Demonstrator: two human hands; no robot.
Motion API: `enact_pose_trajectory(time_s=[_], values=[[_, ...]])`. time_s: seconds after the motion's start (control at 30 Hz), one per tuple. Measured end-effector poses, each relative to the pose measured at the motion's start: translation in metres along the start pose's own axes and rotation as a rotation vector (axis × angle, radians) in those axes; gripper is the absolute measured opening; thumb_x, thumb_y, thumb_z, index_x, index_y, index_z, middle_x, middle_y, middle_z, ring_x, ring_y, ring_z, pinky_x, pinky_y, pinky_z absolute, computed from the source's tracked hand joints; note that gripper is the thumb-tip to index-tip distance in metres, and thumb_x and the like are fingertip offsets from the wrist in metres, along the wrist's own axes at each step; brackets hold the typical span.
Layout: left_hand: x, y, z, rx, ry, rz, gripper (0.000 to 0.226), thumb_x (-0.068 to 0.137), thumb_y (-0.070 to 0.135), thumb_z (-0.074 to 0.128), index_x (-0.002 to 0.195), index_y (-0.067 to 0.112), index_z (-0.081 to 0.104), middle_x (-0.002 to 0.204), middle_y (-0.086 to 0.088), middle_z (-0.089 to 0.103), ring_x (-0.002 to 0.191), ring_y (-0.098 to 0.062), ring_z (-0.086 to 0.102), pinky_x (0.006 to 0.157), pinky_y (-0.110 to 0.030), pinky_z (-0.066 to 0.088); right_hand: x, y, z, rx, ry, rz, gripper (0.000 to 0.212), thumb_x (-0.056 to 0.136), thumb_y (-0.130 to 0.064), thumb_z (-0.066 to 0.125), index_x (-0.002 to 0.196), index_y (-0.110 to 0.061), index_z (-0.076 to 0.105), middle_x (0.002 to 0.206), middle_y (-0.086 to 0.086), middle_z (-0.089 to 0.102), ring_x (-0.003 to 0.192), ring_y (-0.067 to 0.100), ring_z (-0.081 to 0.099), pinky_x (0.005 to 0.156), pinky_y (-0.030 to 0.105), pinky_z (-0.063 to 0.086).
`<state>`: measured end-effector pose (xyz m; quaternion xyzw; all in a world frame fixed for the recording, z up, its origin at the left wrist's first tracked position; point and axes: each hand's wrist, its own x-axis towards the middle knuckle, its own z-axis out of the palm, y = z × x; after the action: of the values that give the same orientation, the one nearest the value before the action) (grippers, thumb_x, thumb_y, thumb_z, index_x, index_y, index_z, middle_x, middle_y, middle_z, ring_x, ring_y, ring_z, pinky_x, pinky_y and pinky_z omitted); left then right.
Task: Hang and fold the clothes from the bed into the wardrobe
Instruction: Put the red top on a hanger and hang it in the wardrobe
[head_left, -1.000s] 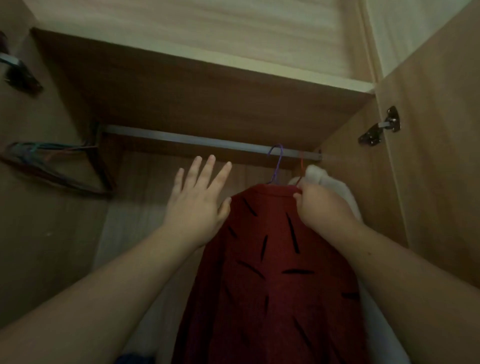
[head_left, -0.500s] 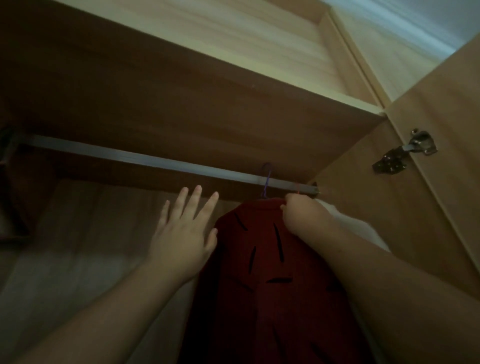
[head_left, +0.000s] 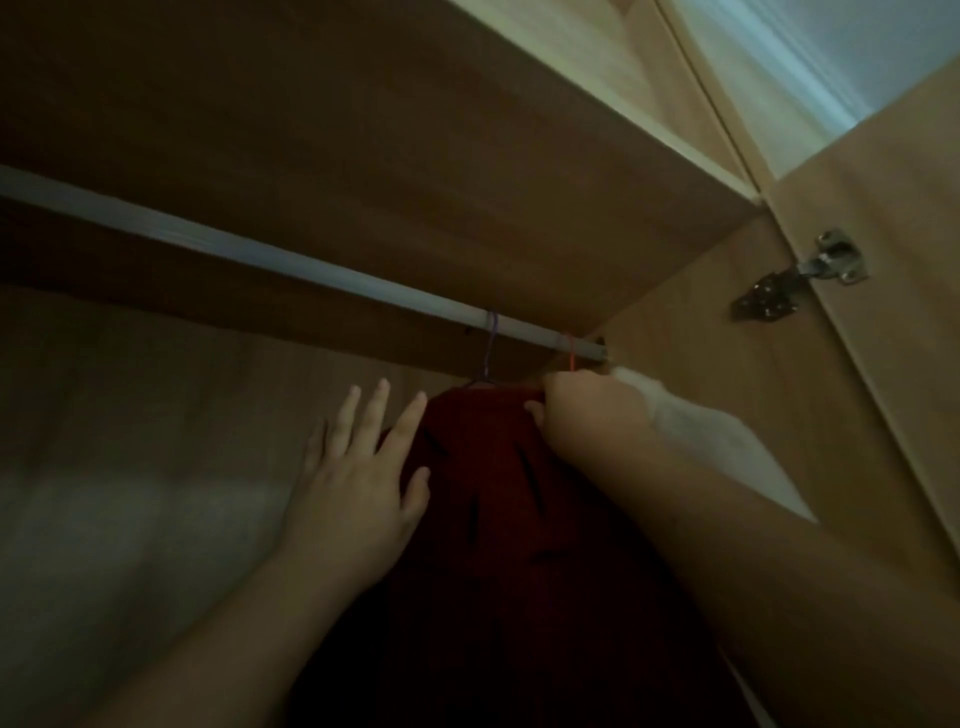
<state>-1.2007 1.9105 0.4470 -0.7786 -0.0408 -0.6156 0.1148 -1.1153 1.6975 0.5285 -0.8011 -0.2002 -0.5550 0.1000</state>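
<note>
A dark red garment (head_left: 498, 493) is hanging low in the centre of the frame from a purple hanger hook (head_left: 490, 345) on the grey rail (head_left: 270, 257). The right hand (head_left: 582, 410) is gripping its top edge with closed fingers, just below an orange hook (head_left: 570, 353). The left hand (head_left: 358, 483) is lying flat, fingers spread, against the garment's left side. A white garment (head_left: 711, 441) is hanging at centre right, beneath a metal hinge (head_left: 800, 283).

Two garments hang here: one red garment (head_left: 519, 499) with dark dashes and one white garment (head_left: 717, 441) beside it. Two hanger hooks sit on the one rail (head_left: 249, 257): a purple hook (head_left: 491, 345) and an orange hook (head_left: 570, 353). One door hinge (head_left: 800, 278) shows.
</note>
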Motion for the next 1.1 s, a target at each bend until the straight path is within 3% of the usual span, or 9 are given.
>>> enact_pose_trajectory(time_s=[0.1, 0.17, 0.3, 0.37, 0.5, 0.63, 0.77, 0.93, 1.1], values=[[-0.006, 0.025, -0.003, -0.059, -0.002, 0.027, 0.070, 0.098, 0.054, 0.029, 0.155, 0.041, -0.010, 0.167, 0.002, -0.008, 0.152, -0.021, -0.013, 0.123, -0.048, 0.008, -0.019, 0.002, -0.013, -0.074, 0.015, -0.032, 0.031, 0.101, -0.046, 0.043, 0.109, -0.020, 0.058, 0.099, 0.000, 0.063, 0.095, 0.023, 0.062, 0.068, 0.034, 0.045], [-0.013, 0.047, -0.012, -0.101, 0.005, 0.044, 0.070, 0.098, 0.055, 0.028, 0.154, 0.041, -0.012, 0.167, 0.003, -0.009, 0.152, -0.021, -0.014, 0.122, -0.047, 0.006, -0.040, 0.010, -0.020, -0.152, 0.051, -0.086, 0.038, 0.099, -0.044, 0.043, 0.127, -0.022, 0.054, 0.121, 0.003, 0.062, 0.112, 0.024, 0.055, 0.081, 0.039, 0.046], [-0.039, 0.098, -0.034, -0.179, -0.001, 0.065, 0.070, 0.096, 0.057, 0.023, 0.153, 0.041, -0.014, 0.167, 0.003, -0.005, 0.152, -0.020, -0.011, 0.124, -0.047, 0.003, -0.108, 0.031, -0.040, -0.175, -0.017, -0.121, 0.065, 0.098, -0.048, 0.040, 0.157, -0.029, 0.021, 0.164, 0.001, 0.022, 0.150, 0.024, 0.018, 0.116, 0.046, 0.024], [-0.065, 0.124, -0.038, -0.230, -0.025, 0.065, 0.071, 0.094, 0.058, 0.021, 0.154, 0.040, -0.012, 0.167, 0.002, -0.001, 0.153, -0.021, -0.008, 0.124, -0.047, 0.004, -0.152, 0.045, -0.050, -0.124, -0.027, -0.103, 0.069, 0.097, -0.049, 0.040, 0.159, -0.030, 0.015, 0.167, -0.001, 0.013, 0.154, 0.021, 0.005, 0.123, 0.046, 0.013], [-0.144, 0.185, -0.044, -0.354, -0.133, 0.002, 0.074, 0.090, 0.060, 0.021, 0.158, 0.036, 0.004, 0.166, -0.003, 0.014, 0.153, -0.025, 0.004, 0.122, -0.049, 0.011, -0.268, 0.081, -0.078, -0.099, -0.128, -0.065, 0.069, 0.096, -0.049, 0.037, 0.159, -0.031, 0.015, 0.167, -0.003, 0.013, 0.154, 0.019, 0.006, 0.124, 0.047, 0.014], [-0.239, 0.261, -0.068, -0.468, -0.339, -0.021, 0.075, 0.090, 0.064, 0.014, 0.157, 0.037, -0.007, 0.167, -0.002, 0.001, 0.153, -0.024, -0.008, 0.123, -0.048, 0.005, -0.401, 0.125, -0.125, -0.101, -0.286, 0.032, 0.068, 0.099, -0.052, 0.033, 0.159, -0.036, 0.004, 0.167, -0.006, 0.001, 0.154, 0.017, -0.008, 0.124, 0.043, 0.001], [-0.337, 0.351, -0.124, -0.591, -0.534, 0.089, 0.073, 0.091, 0.064, 0.015, 0.156, 0.039, -0.007, 0.166, -0.003, 0.000, 0.153, -0.026, -0.007, 0.123, -0.050, 0.006, -0.545, 0.166, -0.196, -0.193, -0.398, 0.145, 0.065, 0.095, -0.048, 0.044, 0.156, -0.032, 0.028, 0.164, 0.001, 0.025, 0.154, 0.026, 0.013, 0.121, 0.052, 0.022], [-0.450, 0.476, -0.218, -0.813, -0.703, 0.301, 0.075, 0.091, 0.059, 0.033, 0.158, 0.034, 0.012, 0.165, -0.006, 0.018, 0.153, -0.031, 0.009, 0.120, -0.055, 0.020, -0.714, 0.216, -0.297, -0.296, -0.574, 0.380, 0.070, 0.092, -0.047, 0.048, 0.157, -0.032, 0.025, 0.164, 0.001, 0.024, 0.154, 0.027, 0.013, 0.119, 0.054, 0.018], [-0.519, 0.596, -0.294, -0.973, -0.825, 0.544, 0.074, 0.092, 0.059, 0.032, 0.158, 0.033, 0.012, 0.165, -0.007, 0.018, 0.153, -0.029, 0.008, 0.121, -0.051, 0.012, -0.830, 0.249, -0.397, -0.440, -0.737, 0.670, 0.069, 0.093, -0.050, 0.041, 0.157, -0.029, 0.025, 0.165, 0.005, 0.023, 0.153, 0.031, 0.016, 0.119, 0.059, 0.022]])
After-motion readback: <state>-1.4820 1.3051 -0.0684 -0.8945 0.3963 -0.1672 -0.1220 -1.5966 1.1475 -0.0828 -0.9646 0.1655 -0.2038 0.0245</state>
